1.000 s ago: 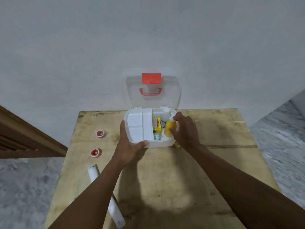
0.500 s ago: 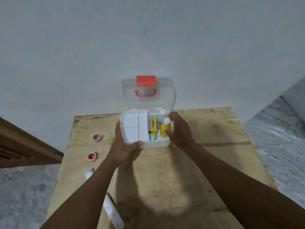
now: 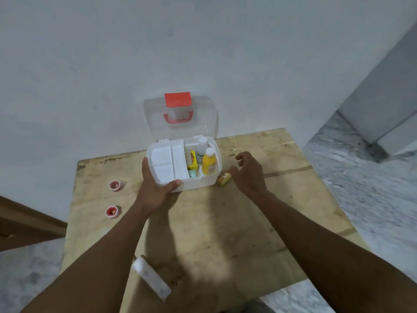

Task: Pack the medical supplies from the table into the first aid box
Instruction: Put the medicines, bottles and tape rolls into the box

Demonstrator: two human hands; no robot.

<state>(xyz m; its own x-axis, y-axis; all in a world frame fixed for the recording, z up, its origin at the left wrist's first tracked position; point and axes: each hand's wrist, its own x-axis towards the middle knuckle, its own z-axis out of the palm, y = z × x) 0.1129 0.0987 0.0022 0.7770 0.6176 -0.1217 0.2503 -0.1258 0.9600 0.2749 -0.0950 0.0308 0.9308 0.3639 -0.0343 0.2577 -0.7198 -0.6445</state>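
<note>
In the head view, we are looking down at a wooden table with the first aid box standing open near the wall, its clear lid raised upright. Our left hand is gripping the near left corner of the box, thumb lying on the front rim and fingers going along the left wall. Our right hand is hovering just beside the right wall of the box; its fingers are loosely curled, half open, and holding nothing.

Inside the right compartment, a yellow bottle and a white bottle are standing upright, with a yellow packet next to them. A white tray is filling the left part.

On the table, a small yellow bottle is lying on its side, just beside the box and near our right fingertips. We are judging it light, stiff and smooth, so it may roll; taking it across the body between thumb and 2 fingers looks best. 2 red-capped jars and a white tube are waiting at the left, well apart from the box.
</note>
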